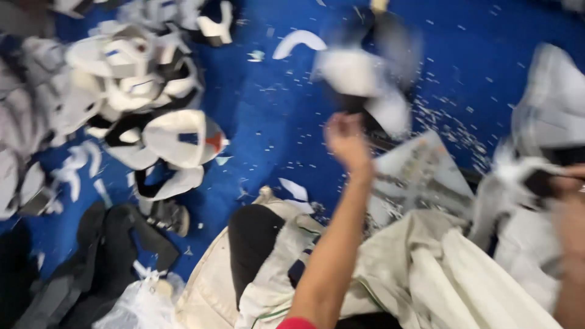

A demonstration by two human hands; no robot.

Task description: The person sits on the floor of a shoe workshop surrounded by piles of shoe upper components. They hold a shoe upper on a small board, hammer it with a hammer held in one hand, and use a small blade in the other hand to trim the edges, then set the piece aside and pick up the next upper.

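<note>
Blue floor (pixel 280 116) littered with white scraps. Pile of white-and-black shoe uppers (pixel 134 85) at left. Blurred white-black piece (pixel 365 79) mid-air above left hand (pixel 345 141), fingers loose, let go. Right hand (pixel 570 201) at right edge touches white piece (pixel 524 183); grip unclear.

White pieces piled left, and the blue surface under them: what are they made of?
White pieces: look like stiff synthetic leather or coated fabric, matte, with cut curved edges and black backing; blur leaves it open. Blue surface: looks like a matte mat or cloth, strewn with small white offcuts. Left hand is raised over it.
</note>
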